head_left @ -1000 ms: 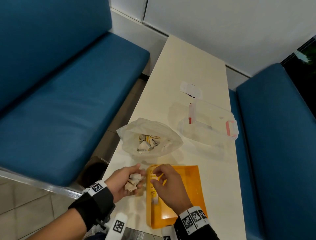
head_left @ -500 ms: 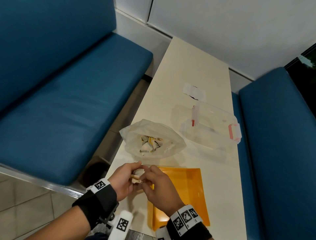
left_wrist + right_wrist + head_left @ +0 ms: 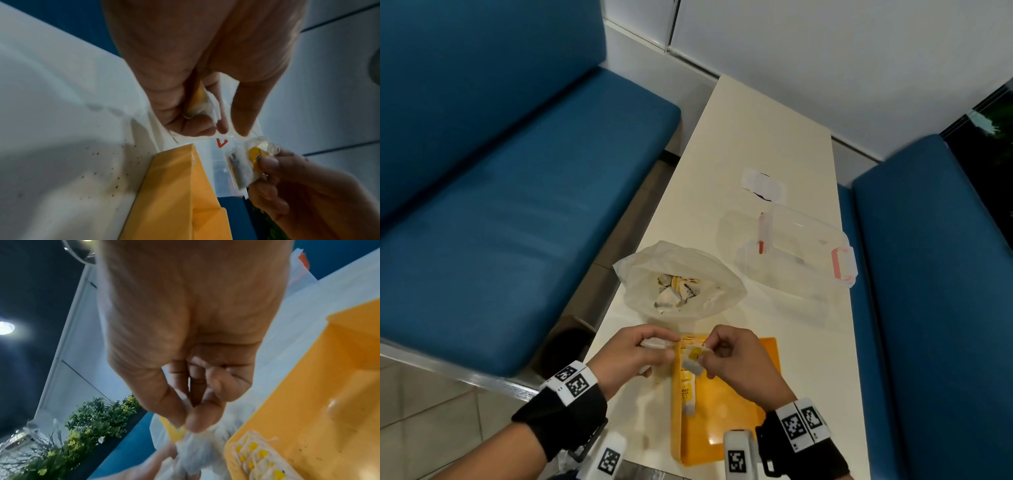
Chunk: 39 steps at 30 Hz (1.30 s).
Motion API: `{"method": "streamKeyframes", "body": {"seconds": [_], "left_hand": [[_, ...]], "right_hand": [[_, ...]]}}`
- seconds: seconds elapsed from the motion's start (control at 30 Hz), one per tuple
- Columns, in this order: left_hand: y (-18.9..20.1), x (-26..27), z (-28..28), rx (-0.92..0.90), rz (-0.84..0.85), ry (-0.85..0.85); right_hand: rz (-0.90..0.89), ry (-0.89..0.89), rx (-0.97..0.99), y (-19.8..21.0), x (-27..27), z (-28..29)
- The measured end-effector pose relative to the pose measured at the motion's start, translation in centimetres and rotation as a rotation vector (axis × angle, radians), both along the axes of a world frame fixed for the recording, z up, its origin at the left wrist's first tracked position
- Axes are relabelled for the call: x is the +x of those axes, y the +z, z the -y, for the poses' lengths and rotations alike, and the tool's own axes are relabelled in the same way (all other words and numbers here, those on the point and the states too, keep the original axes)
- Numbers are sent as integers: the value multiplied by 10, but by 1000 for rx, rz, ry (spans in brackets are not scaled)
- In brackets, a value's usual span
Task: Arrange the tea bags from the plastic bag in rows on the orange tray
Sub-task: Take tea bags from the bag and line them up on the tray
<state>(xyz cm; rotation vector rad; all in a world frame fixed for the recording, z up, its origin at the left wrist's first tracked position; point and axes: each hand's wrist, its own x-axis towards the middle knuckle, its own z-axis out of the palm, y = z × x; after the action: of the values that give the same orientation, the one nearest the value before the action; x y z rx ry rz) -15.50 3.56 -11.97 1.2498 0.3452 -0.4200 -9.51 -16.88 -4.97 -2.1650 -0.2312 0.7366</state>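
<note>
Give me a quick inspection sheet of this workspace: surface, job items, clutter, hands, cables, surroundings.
Surface: cream table, dark specks beside the tray in the left wrist view.
Job's things: orange tray with a row of tea bags along its left edge; plastic bag open, more bags inside.
Clutter: clear container; white wrapper.
Hands: left hand holds bunched bags; right hand pinches one tea bag.
Cables: nothing seen.
Surroundings: blue benches, white wall.
</note>
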Motion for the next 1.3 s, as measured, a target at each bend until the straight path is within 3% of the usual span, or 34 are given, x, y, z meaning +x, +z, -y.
{"method": "streamKeyframes", "body": {"seconds": [0.17,0.33,0.53,0.9,1.07,1.3], "left_hand": [[1,5,13,113,224,-148],[-7,5,21,238,228,-83],[-19,4,17,349,178,-125],[-38,-4,28,575,27,-181],[-38,-5,31,672,28,-230],[-42,-6,31,624,-14,-224]], "right_hand": [[-32,-25,115,5,-1,-1],[-64,-143,202,0,-4,0],[-94,-226,268,-12,-8,11],[-319,-8,-136,-60,-42,34],[-281,-63,-146,-74,-50,27],[-174,-73,-191,-87,-55,18]]}}
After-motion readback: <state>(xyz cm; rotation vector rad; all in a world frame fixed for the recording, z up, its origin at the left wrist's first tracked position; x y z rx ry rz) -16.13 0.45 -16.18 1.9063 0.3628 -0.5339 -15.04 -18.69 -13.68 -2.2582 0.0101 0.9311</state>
